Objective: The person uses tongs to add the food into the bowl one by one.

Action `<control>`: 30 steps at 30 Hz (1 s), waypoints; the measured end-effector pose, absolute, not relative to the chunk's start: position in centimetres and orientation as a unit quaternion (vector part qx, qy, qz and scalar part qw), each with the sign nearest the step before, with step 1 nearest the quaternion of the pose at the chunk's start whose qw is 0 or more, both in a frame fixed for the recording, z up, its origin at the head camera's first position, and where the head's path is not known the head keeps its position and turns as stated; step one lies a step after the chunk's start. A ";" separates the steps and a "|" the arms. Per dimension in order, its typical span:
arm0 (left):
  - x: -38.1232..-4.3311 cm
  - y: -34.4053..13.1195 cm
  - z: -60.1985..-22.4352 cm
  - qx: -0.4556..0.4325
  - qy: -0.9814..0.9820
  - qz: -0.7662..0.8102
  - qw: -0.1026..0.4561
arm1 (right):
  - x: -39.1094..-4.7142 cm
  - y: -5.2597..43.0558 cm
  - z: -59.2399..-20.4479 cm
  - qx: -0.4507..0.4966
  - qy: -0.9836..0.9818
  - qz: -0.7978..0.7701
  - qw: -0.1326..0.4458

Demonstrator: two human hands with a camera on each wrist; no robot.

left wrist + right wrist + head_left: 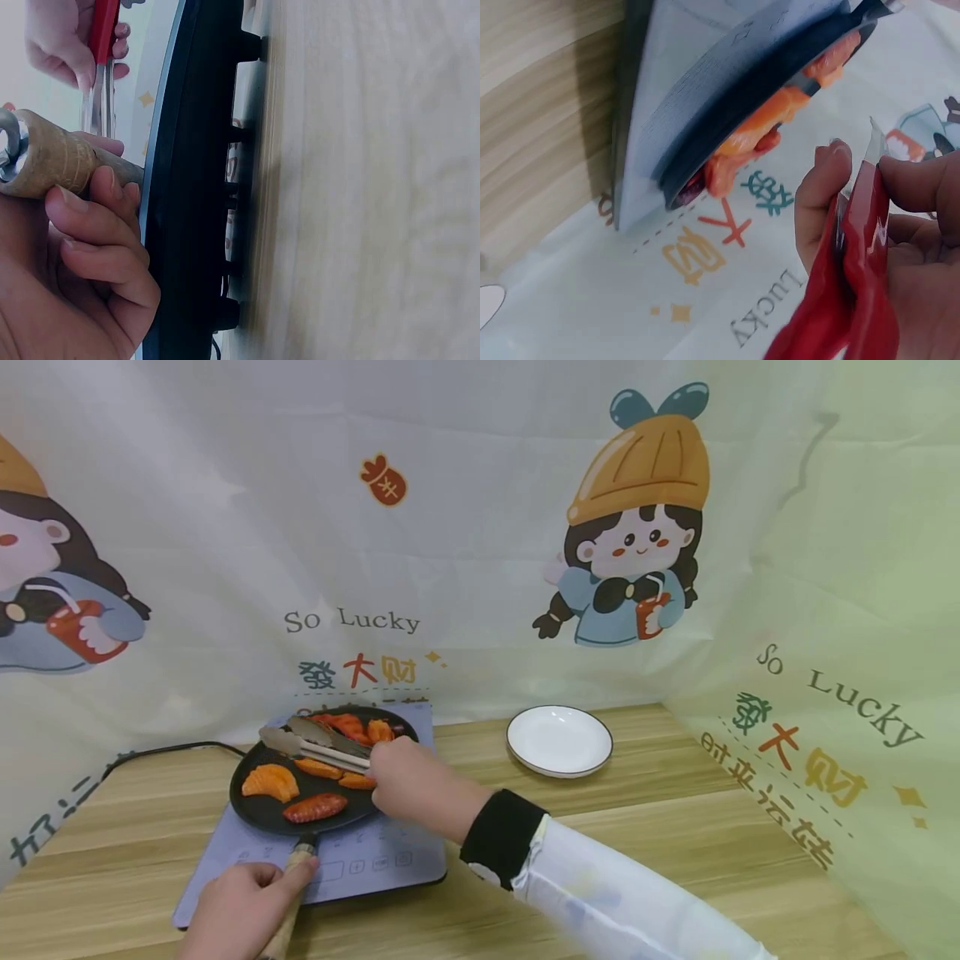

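A black frying pan (276, 823) with a wooden handle (71, 159) sits on an induction cooker (382, 860). My left hand (251, 902) holds this handle, its fingers curled against it in the left wrist view. Metal tongs (330, 755) with red handles (868, 240) are gripped in my right hand (423, 783) above the pan. The tong tips reach over the pan's upper left part; whether they pinch any food is unclear. In the pan lie orange slices (271, 782), a reddish sausage piece (315, 807) and red pieces (348, 725) at the back, partly behind the tongs.
To the right, near the back of the wooden table (645, 827), stands a white plate (559, 740) with a dark rim. A black cord (172, 747) runs left from the cooker. Printed cloth (472, 527) hangs behind and at the sides.
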State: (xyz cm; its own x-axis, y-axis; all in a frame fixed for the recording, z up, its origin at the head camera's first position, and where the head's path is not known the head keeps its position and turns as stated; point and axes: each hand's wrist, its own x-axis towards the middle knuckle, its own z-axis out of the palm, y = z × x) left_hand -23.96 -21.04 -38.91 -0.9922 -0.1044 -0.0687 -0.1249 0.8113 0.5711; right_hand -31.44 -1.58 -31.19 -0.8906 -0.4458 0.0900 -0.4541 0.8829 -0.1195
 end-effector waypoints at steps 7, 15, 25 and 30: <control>-24.0 -21.1 -39.0 -0.062 0.952 0.298 0.018 | -31.5 2.0 -31.8 0.218 -0.968 0.112 0.049; -24.0 -21.0 -38.8 -0.067 0.952 0.299 0.019 | -30.3 7.7 -31.9 0.201 -0.965 0.165 0.045; -23.9 -21.0 -38.8 -0.068 0.951 0.301 0.020 | -29.5 15.2 -33.2 0.119 -0.972 0.186 0.080; -23.9 -20.9 -38.7 -0.070 0.951 0.300 0.016 | -28.7 18.5 -34.2 0.083 -0.973 0.196 0.087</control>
State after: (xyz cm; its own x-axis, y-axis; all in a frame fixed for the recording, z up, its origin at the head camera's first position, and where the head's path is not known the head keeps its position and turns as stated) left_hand -23.91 -20.87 -38.75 -0.9896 -0.1238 -0.0730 -0.1432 0.8103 0.5682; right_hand -28.68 18.46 -34.20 -0.9713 -0.1274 0.2009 -0.1953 0.9093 -0.3676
